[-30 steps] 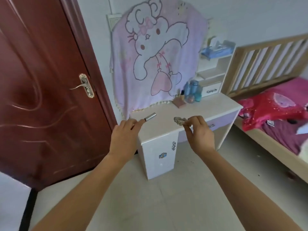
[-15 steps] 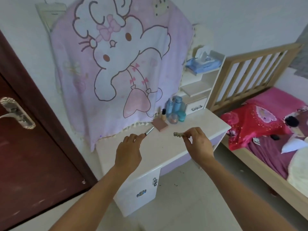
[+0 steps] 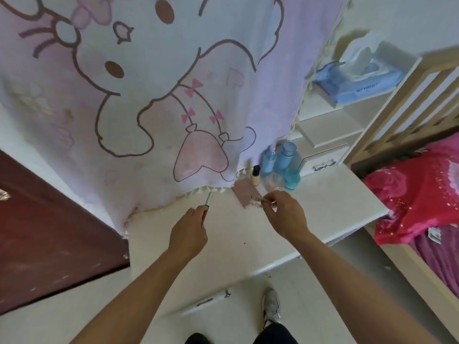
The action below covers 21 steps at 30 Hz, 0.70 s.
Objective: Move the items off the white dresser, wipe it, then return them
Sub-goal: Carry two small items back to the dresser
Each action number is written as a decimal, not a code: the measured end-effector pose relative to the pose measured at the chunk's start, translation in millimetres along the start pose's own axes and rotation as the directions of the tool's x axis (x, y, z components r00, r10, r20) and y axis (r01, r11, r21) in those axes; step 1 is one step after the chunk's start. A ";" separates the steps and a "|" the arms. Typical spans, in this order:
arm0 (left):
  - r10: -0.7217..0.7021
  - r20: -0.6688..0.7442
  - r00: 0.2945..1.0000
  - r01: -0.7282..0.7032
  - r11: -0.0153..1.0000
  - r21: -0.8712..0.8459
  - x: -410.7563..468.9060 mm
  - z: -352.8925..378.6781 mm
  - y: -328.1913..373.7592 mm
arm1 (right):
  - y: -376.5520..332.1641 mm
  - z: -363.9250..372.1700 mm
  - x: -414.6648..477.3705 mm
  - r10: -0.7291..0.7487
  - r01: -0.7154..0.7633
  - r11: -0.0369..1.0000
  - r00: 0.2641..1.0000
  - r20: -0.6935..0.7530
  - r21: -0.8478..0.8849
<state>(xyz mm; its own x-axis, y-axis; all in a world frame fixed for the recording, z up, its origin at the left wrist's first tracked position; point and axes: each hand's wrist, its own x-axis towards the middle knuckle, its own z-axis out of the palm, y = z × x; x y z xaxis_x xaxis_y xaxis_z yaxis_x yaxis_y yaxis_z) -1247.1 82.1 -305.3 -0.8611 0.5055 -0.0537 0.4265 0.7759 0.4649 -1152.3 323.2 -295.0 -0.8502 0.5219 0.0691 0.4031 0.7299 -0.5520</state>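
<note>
White dresser top (image 3: 236, 244): bare at the front, with items grouped at the rear right.
Rear group: pale blue plastic bottles (image 3: 280, 157), small beige bottle with black cap (image 3: 255, 176), flat pink square case (image 3: 242, 192).
Progress: judged as the return stage, near its end. No wiping cloth is in view. Two held items are not yet set down.
Left hand (image 3: 188, 232): above the top, fingers curled round a slim silver tube (image 3: 208, 199) that points rearward.
Right hand (image 3: 285, 214): beside the pink case, thumb and fingertips pinching a small pale toothed clip (image 3: 255, 200).

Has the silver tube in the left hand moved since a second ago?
Yes. The silver tube went from the white dresser's front edge to its back, by the blanket fringe.
</note>
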 end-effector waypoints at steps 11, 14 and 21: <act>-0.527 0.133 0.839 0.542 0.796 -0.270 39.3 54.2 -23.1 | 4.1 100.1 92.8 0.064 -0.223 0.936 0.868 0.492 0.272; -0.624 0.203 0.755 0.646 0.653 -0.396 55.9 69.8 -30.5 | 4.9 125.5 101.0 0.158 -0.410 0.838 0.814 0.559 0.361; -0.547 0.215 0.809 0.585 0.716 -0.381 106.9 99.5 -48.7 | 10.5 150.3 100.8 0.451 -0.796 0.359 0.606 0.656 0.488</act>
<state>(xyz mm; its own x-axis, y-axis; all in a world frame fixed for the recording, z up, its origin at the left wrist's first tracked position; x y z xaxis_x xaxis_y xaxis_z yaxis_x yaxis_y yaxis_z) -1332.4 135.9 -421.6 -0.8704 0.0656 -0.4880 -0.3042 0.7077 0.6377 -1284.6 317.2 -418.7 -0.5552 0.3558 -0.7518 0.6556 -0.3690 -0.6588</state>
